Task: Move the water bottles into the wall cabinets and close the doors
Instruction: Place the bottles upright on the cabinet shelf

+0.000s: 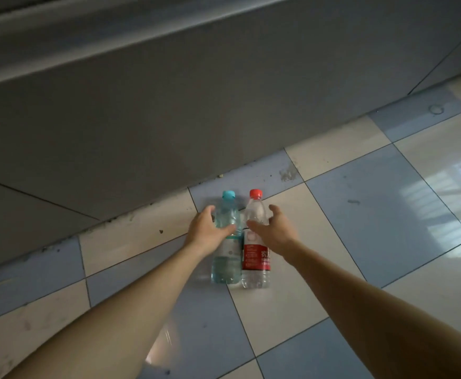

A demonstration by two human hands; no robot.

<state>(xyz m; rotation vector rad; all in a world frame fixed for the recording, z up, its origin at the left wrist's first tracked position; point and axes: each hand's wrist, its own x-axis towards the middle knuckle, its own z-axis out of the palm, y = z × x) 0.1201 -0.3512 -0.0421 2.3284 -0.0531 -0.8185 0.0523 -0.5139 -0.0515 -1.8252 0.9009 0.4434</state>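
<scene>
- Reaching mid-frame, my left hand (pixel 210 228) curls around the blue-capped bottle (pixel 227 242); my right hand (pixel 271 231) spreads wide beside the red-capped bottle (pixel 256 242).
- Both stand touching on the floor (pixel 360 214); I'd grip below the shoulders, lifting straight.

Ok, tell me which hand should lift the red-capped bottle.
Right. The right hand hangs open around the red-capped bottle; the left hand is curling round the blue-capped bottle.

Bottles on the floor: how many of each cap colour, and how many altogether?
Blue-capped water bottle: 1, gripped by the left hand
Red-capped water bottle: 1, with the right hand open around it
Total: 2 bottles, standing side by side on the tiled floor
</scene>
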